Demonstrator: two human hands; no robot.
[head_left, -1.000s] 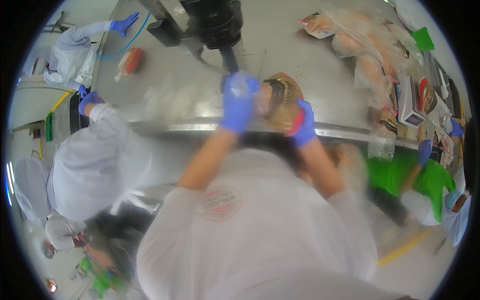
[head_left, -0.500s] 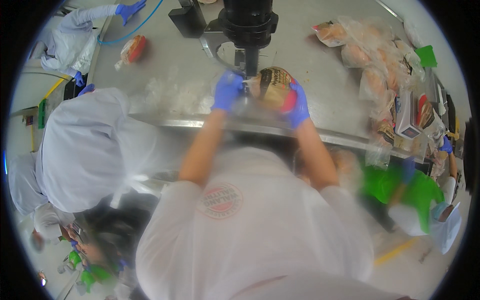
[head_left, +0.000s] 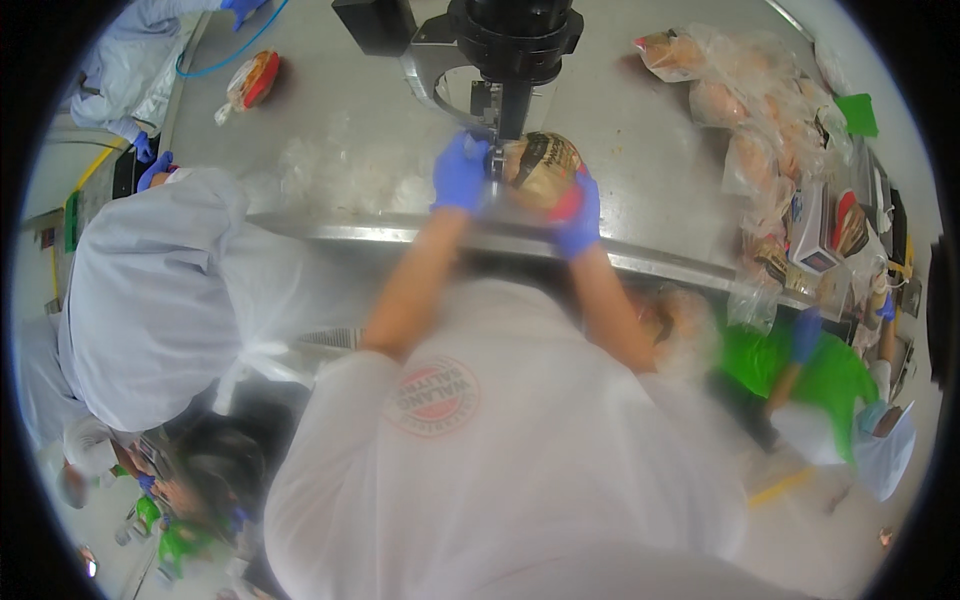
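Observation:
Beneath the head of a black and metal bench machine [head_left: 515, 60], my right hand [head_left: 578, 215], gloved in blue, grips the right side of a bagged chicken [head_left: 545, 168]. Its bag is printed in gold, black and red. My left hand [head_left: 460, 175], also blue-gloved, is closed at the machine's narrow lower jaw [head_left: 495, 155], by the bag's gathered end. The fingertips there are partly hidden and blurred. The bag's left end touches or nearly touches the jaw; I cannot tell which.
A steel table [head_left: 640, 180] spans the front. Clear-bagged chickens [head_left: 750, 130] pile up at the right beside a small scale [head_left: 815, 235]. One red-ended bagged chicken [head_left: 250, 82] lies far left. A co-worker in white [head_left: 150, 290] stands close on my left, another in green [head_left: 800, 370] on my right.
My right hand and the bagged chicken have shifted left, closer to the machine's jaw. My left hand stays beside the jaw. The whole view has moved slightly.

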